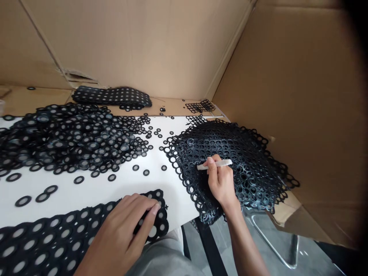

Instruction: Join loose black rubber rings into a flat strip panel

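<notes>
My right hand [220, 180] is closed around a white pen-like stick [224, 163], held almost level over a thick heap of black ring lattice sheets [244, 153]. The stick's left end is close to the heap's surface; I cannot tell whether it touches. My left hand [123, 226] lies on a black perforated sheet [53, 238] with rows of pale round spots, near its right end. Its fingers rest across the sheet, and the thumb is spread apart from them. One spot at the sheet's right corner shows white. Part of the sheet is hidden beneath this hand.
A big pile of loose black rings [77, 140] covers the white table [169, 191] on the left, with several scattered around it. Behind lie a stack of spotted black sheets [112, 96] and a lattice scrap [201, 106]. Cardboard walls [293, 96] enclose the back and right.
</notes>
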`<state>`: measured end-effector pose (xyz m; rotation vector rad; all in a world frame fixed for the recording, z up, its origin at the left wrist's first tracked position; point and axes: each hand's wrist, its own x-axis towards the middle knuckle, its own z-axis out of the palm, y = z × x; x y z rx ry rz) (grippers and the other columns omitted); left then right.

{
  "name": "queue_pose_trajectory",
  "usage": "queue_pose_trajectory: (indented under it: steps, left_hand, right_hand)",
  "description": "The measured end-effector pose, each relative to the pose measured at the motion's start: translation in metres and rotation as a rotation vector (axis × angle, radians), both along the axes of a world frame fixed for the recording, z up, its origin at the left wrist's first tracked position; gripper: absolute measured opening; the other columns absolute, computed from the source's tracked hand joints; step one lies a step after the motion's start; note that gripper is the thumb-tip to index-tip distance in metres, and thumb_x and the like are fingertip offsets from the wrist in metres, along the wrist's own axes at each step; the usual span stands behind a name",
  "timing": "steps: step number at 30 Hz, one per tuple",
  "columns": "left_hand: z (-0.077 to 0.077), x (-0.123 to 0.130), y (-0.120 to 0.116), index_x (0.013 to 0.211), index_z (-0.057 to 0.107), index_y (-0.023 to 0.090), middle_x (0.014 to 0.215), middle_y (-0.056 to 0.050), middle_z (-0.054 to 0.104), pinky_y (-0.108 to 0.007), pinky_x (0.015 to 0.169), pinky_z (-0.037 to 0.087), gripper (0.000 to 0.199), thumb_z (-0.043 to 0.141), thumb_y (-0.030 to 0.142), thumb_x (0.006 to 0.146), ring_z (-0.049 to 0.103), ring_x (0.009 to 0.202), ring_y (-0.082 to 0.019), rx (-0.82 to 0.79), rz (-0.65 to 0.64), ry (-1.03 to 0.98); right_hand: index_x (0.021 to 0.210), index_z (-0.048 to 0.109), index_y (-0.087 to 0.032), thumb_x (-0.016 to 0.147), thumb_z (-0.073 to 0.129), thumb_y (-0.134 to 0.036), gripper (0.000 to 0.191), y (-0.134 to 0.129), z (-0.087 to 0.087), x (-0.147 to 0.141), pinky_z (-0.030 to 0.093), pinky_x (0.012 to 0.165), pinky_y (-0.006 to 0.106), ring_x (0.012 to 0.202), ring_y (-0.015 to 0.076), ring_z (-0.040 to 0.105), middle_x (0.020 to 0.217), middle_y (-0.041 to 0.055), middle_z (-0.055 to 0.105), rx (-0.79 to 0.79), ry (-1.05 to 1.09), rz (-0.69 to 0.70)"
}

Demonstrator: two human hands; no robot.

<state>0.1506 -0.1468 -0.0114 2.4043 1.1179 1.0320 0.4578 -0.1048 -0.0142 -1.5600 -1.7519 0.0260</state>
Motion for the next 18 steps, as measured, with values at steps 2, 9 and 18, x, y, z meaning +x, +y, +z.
queue_pose_trajectory:
  steps: [2, 9, 18]
  left_hand:
    - [-0.001, 0.001, 0.000, 0.112, 0.076, 0.028, 0.105, -0.004, 0.086, -0.040, 0.093, 0.068, 0.030, 0.047, 0.027, 0.116, 0.083, 0.097, -0.025, -0.006, -0.003, -0.007]
    - [-0.006, 0.001, 0.000, 0.111, 0.076, 0.029, 0.104, 0.000, 0.086, -0.034, 0.090, 0.065, 0.028, 0.049, 0.029, 0.119, 0.081, 0.096, -0.022, -0.055, -0.009, -0.054]
    - [-0.009, -0.001, -0.001, 0.115, 0.077, 0.029, 0.106, 0.001, 0.086, -0.035, 0.092, 0.064, 0.026, 0.051, 0.030, 0.119, 0.080, 0.097, -0.021, -0.055, -0.022, -0.056]
  right_hand:
    - [0.092, 0.064, -0.025, 0.125, 0.033, -0.052, 0.053, 0.000, 0.000, -0.001, 0.044, 0.064, 0.032, 0.058, 0.0198, 0.063, 0.073, 0.0017, 0.071, -0.013, -0.001, 0.009]
    - [0.093, 0.068, -0.025, 0.125, 0.040, -0.052, 0.050, 0.001, 0.008, 0.003, 0.046, 0.070, 0.030, 0.066, 0.0194, 0.069, 0.076, 0.0007, 0.073, -0.068, 0.021, 0.049]
    - [0.090, 0.067, -0.024, 0.126, 0.038, -0.051, 0.053, -0.003, 0.028, 0.001, 0.045, 0.072, 0.031, 0.068, 0.0187, 0.068, 0.078, 0.0017, 0.071, -0.039, 0.044, 0.059]
